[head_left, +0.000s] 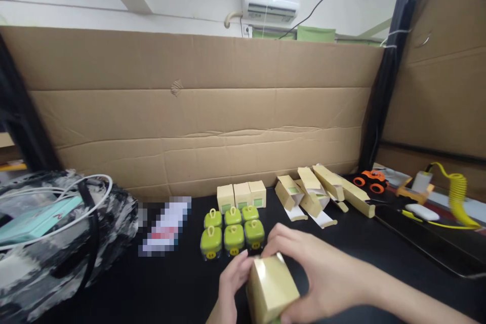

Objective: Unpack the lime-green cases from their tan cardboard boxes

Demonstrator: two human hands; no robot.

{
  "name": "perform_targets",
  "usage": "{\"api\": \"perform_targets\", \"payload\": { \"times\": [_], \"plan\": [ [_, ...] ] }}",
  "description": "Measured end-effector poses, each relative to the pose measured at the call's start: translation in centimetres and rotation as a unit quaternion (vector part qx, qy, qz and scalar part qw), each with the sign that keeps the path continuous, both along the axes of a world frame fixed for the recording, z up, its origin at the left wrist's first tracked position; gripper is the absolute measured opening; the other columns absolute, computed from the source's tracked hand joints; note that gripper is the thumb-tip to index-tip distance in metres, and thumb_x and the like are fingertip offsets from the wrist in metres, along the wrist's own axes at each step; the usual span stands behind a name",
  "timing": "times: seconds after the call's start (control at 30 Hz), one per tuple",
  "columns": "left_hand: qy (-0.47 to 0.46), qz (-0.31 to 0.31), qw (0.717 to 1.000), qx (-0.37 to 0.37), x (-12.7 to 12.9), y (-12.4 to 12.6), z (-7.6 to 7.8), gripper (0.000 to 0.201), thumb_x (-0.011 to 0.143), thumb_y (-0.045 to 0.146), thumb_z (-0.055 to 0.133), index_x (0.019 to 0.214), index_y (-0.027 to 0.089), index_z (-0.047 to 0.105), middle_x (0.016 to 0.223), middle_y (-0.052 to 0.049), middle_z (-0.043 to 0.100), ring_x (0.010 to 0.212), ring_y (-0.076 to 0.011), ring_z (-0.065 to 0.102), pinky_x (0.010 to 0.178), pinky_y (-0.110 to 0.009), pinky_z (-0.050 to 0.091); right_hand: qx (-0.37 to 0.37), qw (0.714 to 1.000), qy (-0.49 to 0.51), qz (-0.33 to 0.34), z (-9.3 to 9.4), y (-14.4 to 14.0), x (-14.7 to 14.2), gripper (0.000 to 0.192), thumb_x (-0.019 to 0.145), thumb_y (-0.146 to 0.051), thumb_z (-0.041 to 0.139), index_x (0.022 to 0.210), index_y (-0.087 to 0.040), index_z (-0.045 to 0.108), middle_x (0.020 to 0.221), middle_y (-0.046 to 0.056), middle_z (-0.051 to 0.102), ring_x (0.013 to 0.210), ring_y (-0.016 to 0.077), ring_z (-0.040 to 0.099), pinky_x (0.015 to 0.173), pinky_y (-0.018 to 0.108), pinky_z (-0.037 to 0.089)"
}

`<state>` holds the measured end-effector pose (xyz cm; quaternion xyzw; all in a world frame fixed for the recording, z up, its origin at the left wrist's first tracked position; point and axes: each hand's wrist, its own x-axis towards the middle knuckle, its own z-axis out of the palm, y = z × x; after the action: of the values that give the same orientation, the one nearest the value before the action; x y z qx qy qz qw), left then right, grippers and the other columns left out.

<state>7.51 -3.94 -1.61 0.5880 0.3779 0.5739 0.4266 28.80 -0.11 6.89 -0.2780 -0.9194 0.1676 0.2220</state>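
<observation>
A small pale-yellow cardboard box (274, 283) is between my hands at the lower middle of the head view. My right hand (319, 268) grips it from the right, its thumb near the lower front edge and its fingers at the far edge. On the left side, my left hand (232, 286) holds the same box, with part of that hand cut off by the frame. Just beyond stand several small clear containers with green lids (234, 233), each topped by a loop. Three closed cartons (242, 195) of similar pale yellow stand in a row behind them.
Several opened, emptied cartons (313, 190) lie back right against a cardboard wall (212, 111). Farther right are an orange-wheeled toy car (370, 180), a dark tray (425, 243) and a coiled yellow cord (457, 195). A black-and-white bundle (117, 217) with cables sits left.
</observation>
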Motion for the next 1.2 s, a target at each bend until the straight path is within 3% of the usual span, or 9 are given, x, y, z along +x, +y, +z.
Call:
{"api": "perform_targets", "payload": {
  "times": [0.13, 0.27, 0.37, 0.53, 0.77, 0.87, 1.0, 1.07, 1.2],
  "plan": [
    [0.035, -0.065, 0.997, -0.005, 0.1, -0.7, 0.2, 0.055, 0.079, 0.032, 0.068, 0.13, 0.025, 0.049, 0.106, -0.009, 0.067, 0.102, -0.0275, 0.064, 0.095, -0.045, 0.048, -0.035, 0.999, 0.01, -0.019, -1.0, -1.3, -0.9, 0.051, 0.059, -0.024, 0.081, 0.102, -0.019, 0.055, 0.099, 0.003, 0.056, 0.089, 0.0207, 0.055, 0.077, 0.033, 0.046],
    [0.094, -0.07, 0.993, 0.002, 0.0, -1.1, 0.5, 0.076, 0.067, 0.02, 0.076, 0.134, 0.031, 0.042, 0.112, -0.004, 0.062, 0.109, -0.0245, 0.059, 0.1, -0.039, 0.043, -0.03, 0.999, 0.0, -0.025, -0.7, -2.1, -0.6, 0.048, 0.064, -0.02, 0.079, 0.105, -0.019, 0.054, 0.102, 0.004, 0.056, 0.093, 0.0213, 0.054, 0.08, 0.033, 0.047],
    [0.151, -0.052, 0.987, 0.009, -0.2, -1.1, 0.5, 0.076, 0.067, 0.02, 0.075, 0.134, 0.036, 0.042, 0.117, -0.002, 0.061, 0.11, -0.026, 0.058, 0.1, -0.039, 0.041, 0.033, 0.999, -0.013, 0.003, -0.7, -2.3, -0.4, 0.047, 0.074, -0.023, 0.076, 0.114, -0.017, 0.052, 0.107, 0.007, 0.057, 0.097, 0.0222, 0.055, 0.084, 0.034, 0.048],
    [0.208, -0.028, 0.973, 0.096, -0.5, -1.0, 0.6, 0.077, 0.073, 0.02, 0.072, 0.139, 0.04, 0.037, 0.115, -0.003, 0.062, 0.106, -0.0287, 0.059, 0.095, -0.041, 0.044, 0.167, 0.985, -0.002, 0.032, -1.2, -2.4, -0.1, 0.048, 0.084, -0.033, 0.067, 0.123, -0.012, 0.05, 0.108, 0.012, 0.062, 0.101, 0.0246, 0.057, 0.086, 0.033, 0.051],
    [0.276, -0.038, 0.947, 0.161, -0.9, -0.8, 1.3, 0.084, 0.071, 0.005, 0.068, 0.139, 0.041, 0.034, 0.127, -0.002, 0.059, 0.115, -0.0277, 0.055, 0.1, -0.039, 0.042, 0.279, 0.96, 0.012, 0.015, -1.9, -2.6, -0.6, 0.037, 0.1, -0.034, 0.035, 0.12, -0.007, 0.05, 0.099, 0.015, 0.065, 0.093, 0.0235, 0.063, 0.078, 0.03, 0.056],
    [0.269, -0.023, 0.95, 0.154, -0.8, -0.8, 1.0, 0.081, 0.071, 0.004, 0.067, 0.138, 0.038, 0.036, 0.128, -0.003, 0.059, 0.116, -0.027, 0.055, 0.102, -0.04, 0.042, 0.308, 0.95, 0.049, -0.007, -2.3, -2.6, -0.8, 0.029, 0.101, -0.029, 0.033, 0.112, -0.009, 0.051, 0.09, 0.013, 0.064, 0.083, 0.0213, 0.063, 0.071, 0.028, 0.056],
    [0.177, 0.008, 0.981, 0.073, -0.4, -0.5, 0.6, 0.072, 0.075, 0.017, 0.069, 0.137, 0.03, 0.035, 0.127, -0.007, 0.058, 0.115, -0.0274, 0.056, 0.102, -0.044, 0.043, 0.368, 0.922, 0.12, -0.003, -2.1, -2.9, -0.5, 0.013, 0.096, -0.012, 0.04, 0.094, -0.017, 0.051, 0.072, 0.003, 0.058, 0.065, 0.0162, 0.057, 0.069, 0.031, 0.054],
    [0.195, -0.019, 0.979, 0.057, -0.4, -0.4, 1.1, 0.07, 0.076, 0.018, 0.068, 0.136, 0.029, 0.033, 0.126, -0.008, 0.056, 0.114, -0.0272, 0.057, 0.1, -0.043, 0.044, 0.32, 0.94, 0.106, 0.054, -1.6, -3.2, -0.3, 0.01, 0.094, -0.012, 0.044, 0.094, -0.019, 0.052, 0.073, 0.002, 0.06, 0.066, 0.0153, 0.057, 0.069, 0.03, 0.053],
    [0.283, -0.066, 0.953, 0.09, -0.7, -0.2, 2.5, 0.068, 0.067, 0.016, 0.074, 0.126, 0.03, 0.042, 0.116, -0.005, 0.055, 0.106, -0.027, 0.059, 0.093, -0.038, 0.049, 0.08, 0.977, 0.105, 0.167, -1.0, -3.7, -0.2, 0.004, 0.097, -0.021, 0.046, 0.098, -0.024, 0.049, 0.08, 0.001, 0.065, 0.071, 0.0121, 0.062, 0.069, 0.02, 0.054]
  ]
}}
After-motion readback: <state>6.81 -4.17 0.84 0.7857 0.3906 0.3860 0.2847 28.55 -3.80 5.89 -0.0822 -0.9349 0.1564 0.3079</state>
